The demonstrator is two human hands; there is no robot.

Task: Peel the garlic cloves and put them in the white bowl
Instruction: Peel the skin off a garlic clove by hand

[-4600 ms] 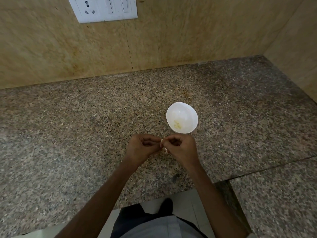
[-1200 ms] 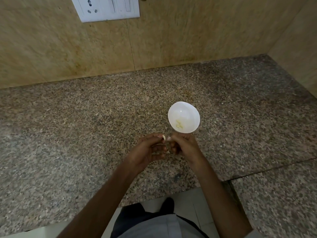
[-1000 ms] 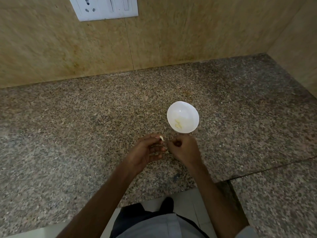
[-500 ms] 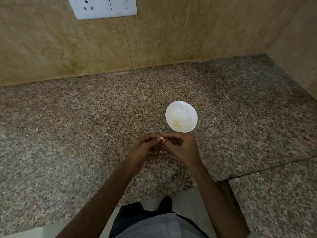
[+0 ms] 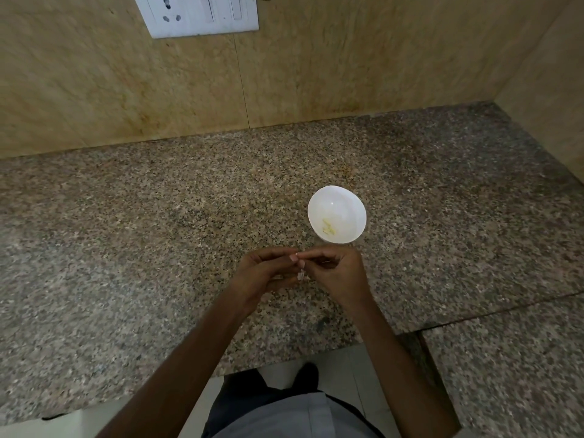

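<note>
Garlic clove [image 5: 301, 275] mid-peel, held just short of the white bowl [image 5: 347, 203].
Left hand [image 5: 262, 273] and right hand [image 5: 335, 273] meet fingertip to fingertip, both pinching what seems to be the small pale clove. Next: strip any skin left, then drop it among the peeled cloves [image 5: 328, 229].

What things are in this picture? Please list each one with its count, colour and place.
bowl: one, white, on the counter beyond the hands.
garlic pieces: a few, pale yellow, in the bowl.
clove: one, whitish, between both hands' fingertips, partly hidden.
counter: one, speckled brown granite, middle.
wall: beige, behind the counter.
switch plate: one, white, on the wall, top.
floor: pale tiles, below the counter edge.
shoe: one, dark, on the floor.
shirt: one, grey, bottom edge.
left hand: one, pinches the clove.
right hand: one, pinches the clove.
</note>
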